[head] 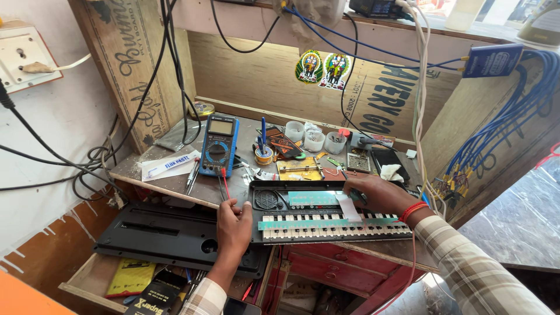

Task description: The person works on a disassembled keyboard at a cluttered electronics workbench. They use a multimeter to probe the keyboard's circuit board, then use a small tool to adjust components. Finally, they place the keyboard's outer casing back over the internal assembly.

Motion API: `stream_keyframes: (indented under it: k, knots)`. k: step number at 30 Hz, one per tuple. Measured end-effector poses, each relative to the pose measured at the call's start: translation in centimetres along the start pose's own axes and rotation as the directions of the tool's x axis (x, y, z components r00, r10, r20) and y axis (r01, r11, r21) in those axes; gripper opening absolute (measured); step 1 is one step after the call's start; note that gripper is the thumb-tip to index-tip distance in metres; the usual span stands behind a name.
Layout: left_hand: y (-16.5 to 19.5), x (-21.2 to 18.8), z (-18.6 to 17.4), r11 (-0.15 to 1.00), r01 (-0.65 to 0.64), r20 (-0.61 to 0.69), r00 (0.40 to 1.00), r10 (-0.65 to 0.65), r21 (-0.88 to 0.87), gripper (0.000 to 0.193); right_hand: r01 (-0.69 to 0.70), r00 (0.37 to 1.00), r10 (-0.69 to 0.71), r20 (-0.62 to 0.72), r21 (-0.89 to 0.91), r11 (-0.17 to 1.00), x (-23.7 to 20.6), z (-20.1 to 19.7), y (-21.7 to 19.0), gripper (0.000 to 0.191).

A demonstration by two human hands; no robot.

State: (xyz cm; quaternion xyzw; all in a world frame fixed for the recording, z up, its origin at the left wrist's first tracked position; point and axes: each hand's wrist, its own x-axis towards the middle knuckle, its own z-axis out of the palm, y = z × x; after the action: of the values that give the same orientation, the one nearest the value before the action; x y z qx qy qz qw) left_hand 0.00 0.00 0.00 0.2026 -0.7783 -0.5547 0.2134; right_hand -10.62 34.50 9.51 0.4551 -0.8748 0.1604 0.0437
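A small black electronic keyboard (326, 219) with white keys lies at the bench's front edge, a green circuit strip across its keys and a white ribbon cable over its middle. My left hand (233, 224) holds the keyboard's left end, thumb on the casing near the round speaker grille. My right hand (379, 192) rests on the top panel at the right, fingers pressing near the ribbon cable; red thread bands circle that wrist. Whether the right hand holds a tool I cannot tell.
A blue multimeter (217, 144) with red and black probes lies left of the keyboard. A black plastic case half (169, 236) sits over an open drawer. Small white cups (315, 139), circuit boards and tools crowd the back. Blue wire bundles (501, 128) hang right.
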Motion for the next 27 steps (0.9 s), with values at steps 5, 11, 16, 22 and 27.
stream_keyframes:
  k: [5, 11, 16, 22, 27]
  knots:
    - [-2.2, 0.4, 0.8, 0.996, -0.029, -0.030, 0.999, 0.032, 0.082, 0.048, 0.015, 1.000, -0.014, -0.014, 0.009, 1.000, 0.2, -0.1, -0.4, 0.035]
    - [-2.0, -0.2, 0.6, 0.996, -0.050, 0.036, 0.998, 0.047, 0.078, 0.038, 0.016, 1.000, -0.016, -0.004, 0.020, 1.000, 0.2, -0.1, -0.7, 0.036]
    - [-0.7, -0.6, -0.2, 0.994, -0.091, 0.053, 0.995, 0.087, 0.068, 0.037, -0.024, 1.000, 0.024, 0.013, -0.016, 1.000, 0.3, -0.3, -0.9, 0.037]
    - [-0.1, -0.8, -0.5, 0.992, -0.108, 0.053, 0.993, 0.104, 0.062, 0.037, -0.098, 0.994, 0.098, 0.045, -0.005, 0.995, -0.2, -0.5, -1.2, 0.037]
    - [-0.1, -0.6, -0.4, 0.988, -0.142, 0.042, 0.989, 0.140, 0.066, 0.037, -0.114, 0.993, 0.114, 0.039, 0.013, 0.993, -0.3, -0.5, -1.4, 0.037]
